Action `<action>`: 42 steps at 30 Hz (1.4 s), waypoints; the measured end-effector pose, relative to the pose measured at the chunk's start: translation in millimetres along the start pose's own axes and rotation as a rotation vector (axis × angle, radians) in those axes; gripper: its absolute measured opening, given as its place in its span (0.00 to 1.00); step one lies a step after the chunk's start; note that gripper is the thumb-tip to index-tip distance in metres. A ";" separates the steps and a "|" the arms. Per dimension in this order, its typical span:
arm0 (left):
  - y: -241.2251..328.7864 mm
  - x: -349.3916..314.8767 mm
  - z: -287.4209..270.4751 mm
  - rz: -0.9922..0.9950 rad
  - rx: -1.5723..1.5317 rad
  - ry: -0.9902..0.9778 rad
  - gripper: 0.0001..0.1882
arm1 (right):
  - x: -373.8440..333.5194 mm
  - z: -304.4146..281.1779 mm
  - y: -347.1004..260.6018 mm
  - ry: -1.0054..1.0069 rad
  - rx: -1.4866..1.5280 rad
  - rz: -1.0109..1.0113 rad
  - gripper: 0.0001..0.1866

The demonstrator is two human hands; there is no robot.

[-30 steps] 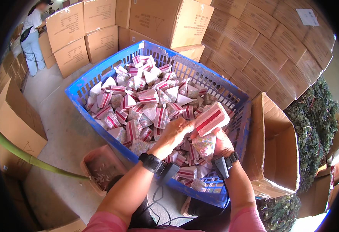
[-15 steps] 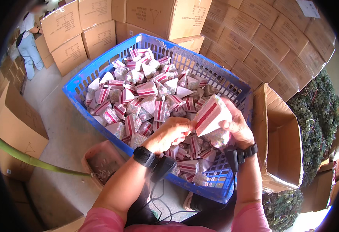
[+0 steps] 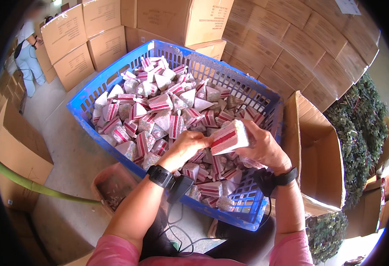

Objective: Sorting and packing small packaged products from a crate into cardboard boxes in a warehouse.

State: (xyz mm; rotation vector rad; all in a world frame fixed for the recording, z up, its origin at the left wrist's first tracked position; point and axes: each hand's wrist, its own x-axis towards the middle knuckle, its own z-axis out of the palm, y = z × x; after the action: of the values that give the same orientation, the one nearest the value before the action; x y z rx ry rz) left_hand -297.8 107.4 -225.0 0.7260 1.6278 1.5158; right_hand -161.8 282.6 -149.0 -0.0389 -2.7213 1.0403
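Over the basket I hold a cake-slice ornament (image 3: 230, 138), a white, glittery wedge with a dark pink band along its side. My right hand (image 3: 267, 148) is closed round its broad end, thumb below and fingers over the top. At the narrow end, the thumb and fingers of my left hand (image 3: 188, 145) are pinched together against the tip; anything small between them is hidden. Beneath both hands, a blue plastic basket (image 3: 114, 163) holds a heap of similar cake-slice ornaments (image 3: 161, 104), many wrapped in clear plastic.
An open cardboard box (image 3: 320, 164) stands against the basket's right side. A small pink bin (image 3: 110, 184) sits on the floor at the left, near a green strap (image 3: 39, 185). Stacked cartons (image 3: 287, 48) rise behind. Dark green garlands (image 3: 363, 119) lie at right; a person (image 3: 28, 57) stands far left.
The ornament has tipped from a raised slant to a flatter pose and come slightly lower and left. My right fingers have shifted over its top. The whole view has moved a little.
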 end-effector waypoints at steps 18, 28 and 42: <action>1.6 -2.7 -3.7 0.197 0.091 0.317 0.06 | -55.1 -115.3 -18.2 0.692 -0.336 0.508 0.31; 24.1 -17.7 -14.1 0.176 -0.286 0.330 0.04 | 30.7 49.1 7.6 -0.134 -0.382 0.034 0.21; 14.5 -16.5 -36.5 0.130 -0.878 0.218 0.04 | 49.1 223.2 86.9 -0.471 -0.690 0.131 0.22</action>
State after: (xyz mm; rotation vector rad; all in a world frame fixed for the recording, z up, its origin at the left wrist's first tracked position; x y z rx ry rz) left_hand -321.2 75.8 -208.6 0.1757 0.8872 2.2133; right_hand -263.7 206.5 -357.7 -0.0971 -3.4104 0.0794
